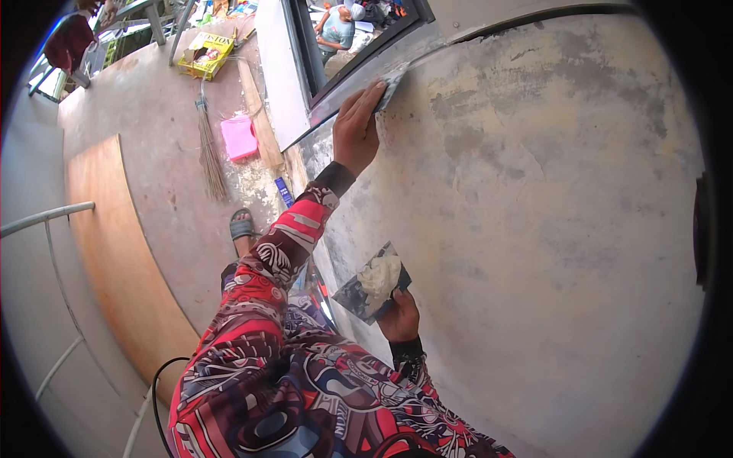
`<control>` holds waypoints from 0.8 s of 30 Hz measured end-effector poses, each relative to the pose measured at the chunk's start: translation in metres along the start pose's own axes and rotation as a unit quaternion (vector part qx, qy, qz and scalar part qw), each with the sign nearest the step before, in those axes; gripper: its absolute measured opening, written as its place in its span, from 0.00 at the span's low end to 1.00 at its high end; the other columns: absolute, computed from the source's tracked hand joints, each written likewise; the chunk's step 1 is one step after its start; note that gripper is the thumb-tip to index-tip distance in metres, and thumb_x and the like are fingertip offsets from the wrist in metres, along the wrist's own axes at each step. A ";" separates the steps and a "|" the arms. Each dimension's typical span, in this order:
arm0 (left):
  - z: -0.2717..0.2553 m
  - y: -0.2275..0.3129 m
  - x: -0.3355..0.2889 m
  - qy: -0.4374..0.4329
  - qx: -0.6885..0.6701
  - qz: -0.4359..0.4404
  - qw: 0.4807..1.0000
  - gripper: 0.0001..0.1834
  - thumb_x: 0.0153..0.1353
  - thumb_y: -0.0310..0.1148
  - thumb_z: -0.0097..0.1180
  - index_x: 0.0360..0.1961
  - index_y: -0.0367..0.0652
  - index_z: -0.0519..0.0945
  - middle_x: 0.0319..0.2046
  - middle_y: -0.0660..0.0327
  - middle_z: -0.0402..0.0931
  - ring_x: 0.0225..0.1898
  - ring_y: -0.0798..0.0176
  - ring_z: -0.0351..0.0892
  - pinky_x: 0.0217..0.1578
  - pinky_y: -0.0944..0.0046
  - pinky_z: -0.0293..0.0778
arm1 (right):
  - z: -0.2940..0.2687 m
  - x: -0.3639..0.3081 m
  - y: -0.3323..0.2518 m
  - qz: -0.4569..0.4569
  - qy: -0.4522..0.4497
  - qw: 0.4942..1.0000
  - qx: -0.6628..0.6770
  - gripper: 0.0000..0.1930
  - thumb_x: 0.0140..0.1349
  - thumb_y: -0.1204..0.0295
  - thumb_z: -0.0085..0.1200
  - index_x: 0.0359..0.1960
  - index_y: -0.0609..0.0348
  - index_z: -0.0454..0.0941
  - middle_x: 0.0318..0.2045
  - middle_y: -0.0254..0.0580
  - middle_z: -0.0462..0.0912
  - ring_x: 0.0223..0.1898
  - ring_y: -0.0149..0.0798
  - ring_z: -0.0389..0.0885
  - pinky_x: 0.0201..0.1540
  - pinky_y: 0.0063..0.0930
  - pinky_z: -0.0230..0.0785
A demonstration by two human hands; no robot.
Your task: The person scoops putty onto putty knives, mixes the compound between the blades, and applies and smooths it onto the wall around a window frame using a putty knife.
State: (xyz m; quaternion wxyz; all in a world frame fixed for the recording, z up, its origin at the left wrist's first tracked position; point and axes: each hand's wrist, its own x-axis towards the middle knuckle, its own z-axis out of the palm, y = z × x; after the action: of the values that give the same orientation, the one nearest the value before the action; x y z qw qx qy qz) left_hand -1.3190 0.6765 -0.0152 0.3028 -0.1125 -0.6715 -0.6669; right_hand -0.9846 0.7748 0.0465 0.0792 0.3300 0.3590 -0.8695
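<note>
My left hand (357,130) reaches far up along the wall, its fingers pressed on a flat grey putty scraper (393,82). The blade lies against the wall (527,191) just below the window frame; its handle end is hidden by the hand. Closer to my body, my right hand (398,317) grips a dark square plate (353,298) by its edge. A thick lump of cream-coloured putty (379,276) sits on that plate, which is held apart from the wall. The wall is patchy, with grey and pale yellow areas.
A dark window frame (374,53) borders the wall; a person (336,30) shows beyond it. On the floor lie a twig broom (210,149), a pink plastic item (240,137), a wooden plank (259,114) and a yellow bag (206,55). Plywood (114,229) and a metal rail (50,217) stand left.
</note>
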 end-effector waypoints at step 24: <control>-0.012 0.029 0.007 -0.031 0.127 0.008 0.991 0.35 0.53 0.19 0.54 0.64 0.52 0.71 0.59 0.66 0.76 0.50 0.52 0.77 0.44 0.58 0.78 | 0.021 -0.002 0.002 -0.014 -0.037 0.999 -0.031 0.29 0.68 0.66 0.46 0.69 0.65 0.57 0.64 0.50 0.69 0.64 0.50 0.68 0.67 0.48 0.59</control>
State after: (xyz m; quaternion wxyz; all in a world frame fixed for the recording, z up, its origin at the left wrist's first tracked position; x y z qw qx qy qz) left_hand -1.3058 0.6659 0.0121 0.2989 -0.0997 -0.7589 -0.5699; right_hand -0.9930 0.7588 0.0576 0.0903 0.2897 0.3873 -0.8706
